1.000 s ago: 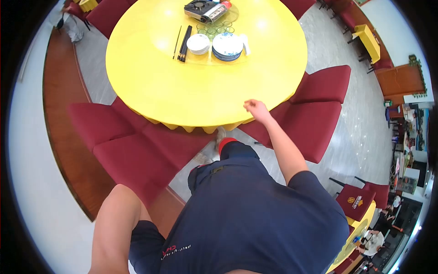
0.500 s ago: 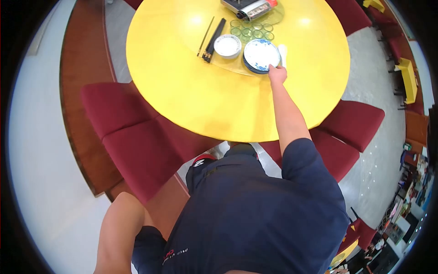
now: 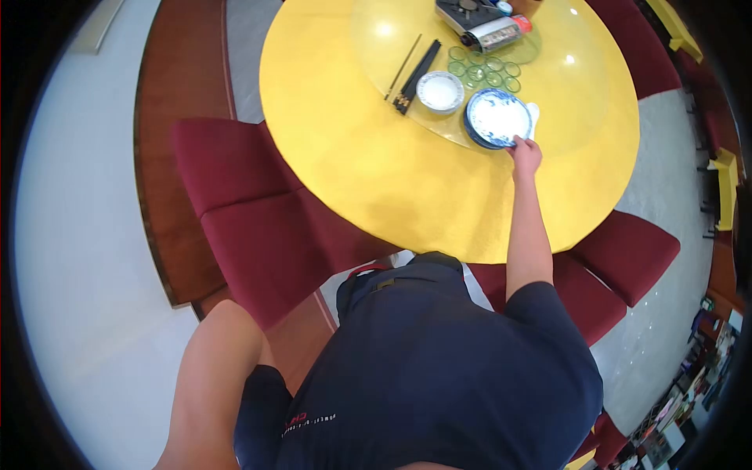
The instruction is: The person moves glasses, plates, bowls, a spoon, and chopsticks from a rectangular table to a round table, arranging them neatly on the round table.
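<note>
My right hand pinches the near right rim of the top plate in a stack of blue-and-white plates, which rests on the round glass turntable's near side. White spoons lie just right of the stack. To its left is a stack of white bowls, with black chopsticks beyond them. Several green-rimmed glasses stand together behind the plates and bowls. Only the upper part of my left arm shows at the lower left; my left hand is out of view.
A portable gas stove sits at the back of the yellow round table. Dark red chairs stand at the near left and near right. A brown raised floor edge runs along the left.
The view has shifted, so the table and its dishes appear lower and further right. My right hand remains at the plate's rim.
</note>
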`<state>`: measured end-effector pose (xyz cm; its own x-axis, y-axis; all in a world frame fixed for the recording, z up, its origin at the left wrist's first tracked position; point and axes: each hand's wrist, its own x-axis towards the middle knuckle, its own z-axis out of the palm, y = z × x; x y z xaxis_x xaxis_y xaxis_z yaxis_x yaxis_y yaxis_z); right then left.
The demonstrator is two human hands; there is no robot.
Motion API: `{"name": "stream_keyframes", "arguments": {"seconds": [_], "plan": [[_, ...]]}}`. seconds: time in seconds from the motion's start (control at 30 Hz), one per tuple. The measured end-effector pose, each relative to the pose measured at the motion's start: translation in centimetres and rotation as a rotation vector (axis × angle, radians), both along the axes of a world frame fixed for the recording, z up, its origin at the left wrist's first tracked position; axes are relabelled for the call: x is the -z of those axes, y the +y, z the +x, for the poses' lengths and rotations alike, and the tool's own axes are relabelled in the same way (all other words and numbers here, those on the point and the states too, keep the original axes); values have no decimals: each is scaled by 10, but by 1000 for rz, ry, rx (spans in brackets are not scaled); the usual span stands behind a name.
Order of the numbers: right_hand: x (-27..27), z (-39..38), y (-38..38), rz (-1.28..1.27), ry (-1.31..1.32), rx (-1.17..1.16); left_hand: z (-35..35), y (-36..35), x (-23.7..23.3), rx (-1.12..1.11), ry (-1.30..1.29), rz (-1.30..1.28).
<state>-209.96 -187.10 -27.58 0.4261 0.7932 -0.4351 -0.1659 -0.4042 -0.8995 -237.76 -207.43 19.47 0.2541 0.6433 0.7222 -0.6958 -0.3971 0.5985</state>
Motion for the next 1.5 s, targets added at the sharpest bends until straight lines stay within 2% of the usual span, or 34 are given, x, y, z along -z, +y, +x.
{"name": "stream_keyframes", "arguments": {"seconds": [0.07, 0.13, 0.17, 0.23, 0.27, 0.33, 0.4, 0.43, 0.47, 0.53, 0.57, 0.63, 0.7, 0.8, 0.87, 0.9, 0.97, 1.0, 1.07, 1.1, 1.17, 1.23, 1.3, 1.33, 1.4, 1.43, 1.5], "plan": [[-1, 4, -7, 45, -11, -14, -10, 6, 3, -9, 56, 21], [-18, 2, -24, 92, 43, -27, -18, 22, 16, -399, -97, 495], [-28, -4, -36, 75, 75, -66, -33, 16, 13, -423, -97, 498], [-37, -15, -65, 81, 182, -192, -66, -8, 10, -453, 223, 591], [-35, -23, -77, 7, 261, -244, -73, -17, 27, -830, 153, 738], [-22, -52, -93, -68, 467, -376, -112, -28, 69, -934, 171, 572], [-10, -101, -111, -116, 414, -404, -156, -69, 144, -1303, 557, 166], [3, -128, -114, -108, 353, -470, -125, -65, 160, -1676, 645, -419], [17, -156, -111, -121, 327, -495, -151, -66, 200, -1344, 650, -430], [43, -211, -101, -117, 314, -546, -154, -86, 263, -1244, 897, -851], [54, -238, -90, -113, 303, -576, -155, -95, 285, -1136, 898, -941], [57, -288, -68, -126, 311, -598, -158, -119, 314, -1026, 1218, -950], [65, -328, -52, -135, 309, -603, -160, -140, 325, -891, 1443, -897], [72, -366, -30, -167, 254, -553, -168, -152, 334, -825, 1461, -871], [72, -377, -18, -173, 253, -507, -174, -147, 333, -791, 1453, -939], [73, -377, -18, -183, 246, -500, -176, -145, 337, -777, 1450, -944], [73, -375, -11, -169, 187, -564, -181, -137, 357, -755, 1219, -1188], [79, -369, -8, -174, 180, -554, -182, -132, 370, -741, 1218, -1187], [89, -351, -2, -210, 315, -702, -188, -112, 398, -727, 1437, -818], [71, -340, -1, -207, 303, -672, -190, -98, 408, -701, 1432, -797], [32, -299, -5, -234, -44, -914, -184, -66, 427, -607, 1510, -557], [20, -244, -6, -110, -192, -660, -180, -31, 438, -532, 1517, -585], [-19, -204, -10, 90, -813, -346, -177, 4, 444, -577, 1500, -623], [-16, -186, -5, 85, -823, -334, -176, 21, 448, -559, 1493, -614], [-9, -159, 8, 142, -1221, -165, -169, 49, 444, -538, 1500, -596], [-8, -151, 16, 148, -1222, -171, -163, 59, 441, -544, 1495, -601], [-14, -148, 27, -27, -964, -294, -152, 71, 436, -527, 1454, -547]]}}
